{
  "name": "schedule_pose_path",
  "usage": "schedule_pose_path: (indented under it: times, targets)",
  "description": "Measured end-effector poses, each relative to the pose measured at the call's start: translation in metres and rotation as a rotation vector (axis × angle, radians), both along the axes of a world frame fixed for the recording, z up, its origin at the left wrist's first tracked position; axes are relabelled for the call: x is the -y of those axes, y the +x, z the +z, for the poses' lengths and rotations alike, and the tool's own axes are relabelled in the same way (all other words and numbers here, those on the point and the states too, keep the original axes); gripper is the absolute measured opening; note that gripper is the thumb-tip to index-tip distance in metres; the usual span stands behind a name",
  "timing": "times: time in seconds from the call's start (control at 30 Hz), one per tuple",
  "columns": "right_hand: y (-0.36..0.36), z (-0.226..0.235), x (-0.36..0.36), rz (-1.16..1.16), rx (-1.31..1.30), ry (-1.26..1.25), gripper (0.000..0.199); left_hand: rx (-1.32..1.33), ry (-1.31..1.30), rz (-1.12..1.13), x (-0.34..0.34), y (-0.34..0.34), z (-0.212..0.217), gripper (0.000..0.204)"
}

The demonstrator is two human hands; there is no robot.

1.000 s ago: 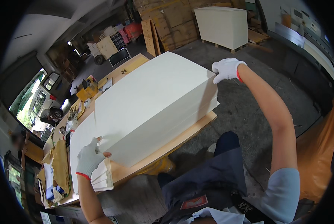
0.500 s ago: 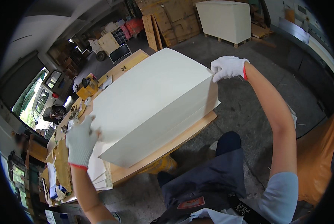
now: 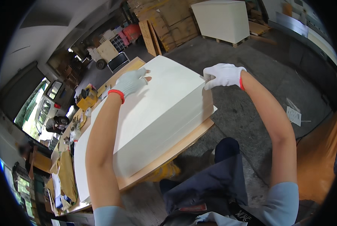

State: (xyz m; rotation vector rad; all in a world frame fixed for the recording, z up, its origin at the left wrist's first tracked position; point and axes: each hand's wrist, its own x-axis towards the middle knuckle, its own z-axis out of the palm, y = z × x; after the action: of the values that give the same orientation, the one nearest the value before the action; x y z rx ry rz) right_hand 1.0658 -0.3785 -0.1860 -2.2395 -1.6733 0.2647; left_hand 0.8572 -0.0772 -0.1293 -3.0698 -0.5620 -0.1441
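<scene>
Head view: left hand (image 3: 132, 81) flat on paper stack (image 3: 157, 113), right hand (image 3: 223, 75) pinching its corner

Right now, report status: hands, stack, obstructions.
Left hand flat on paper stack, far edge. Right hand pinching far right corner. Nothing on top.

Open concrete floor (image 3: 251, 98) right of the paper stack (image 3: 157, 113): free passage. Left end of wooden table (image 3: 168, 154) crowded with yellow tool (image 3: 86, 101) and clutter. Far side blocked by leaning boards (image 3: 149, 35) and palletised white block (image 3: 223, 19).
</scene>
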Motion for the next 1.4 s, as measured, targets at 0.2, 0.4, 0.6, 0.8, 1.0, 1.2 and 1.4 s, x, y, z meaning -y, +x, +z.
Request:
schedule_pose_path:
  times: [0.2, 0.4, 0.6, 0.8, 1.0, 1.2, 1.4]
  targets:
    - [0.008, 0.004, -0.003, 0.027, 0.090, -0.019, 0.039, -0.026, 0.076, 0.306, -0.088, 0.049, -0.036, 0.068]
    - [0.011, 0.011, -0.008, 0.038, -0.032, -0.105, 0.035, 0.001, 0.115, 0.430, -0.147, 0.049, -0.067, 0.074]
    - [0.021, 0.007, -0.009, -0.001, -0.116, -0.132, 0.037, -0.066, 0.054, 0.345, -0.155, 0.053, -0.056, 0.073]
    - [0.008, -0.008, -0.008, -0.101, -0.124, -0.051, 0.060, 0.352, 0.038, 0.049, -0.061, 0.035, -0.043, 0.043]
    - [-0.022, -0.011, -0.011, -0.306, 0.053, 0.105, 0.067, 0.146, -0.337, -0.220, 0.067, 0.032, -0.049, 0.030]
    - [-0.020, 0.008, -0.030, -0.127, 0.311, 0.290, 0.059, 0.213, -0.390, -0.069, 0.092, 0.027, -0.055, 0.036]
    - [-0.030, -0.019, -0.055, -0.254, -0.366, 0.652, 0.058, 0.361, -0.341, -0.200, 0.096, 0.031, -0.074, 0.031]
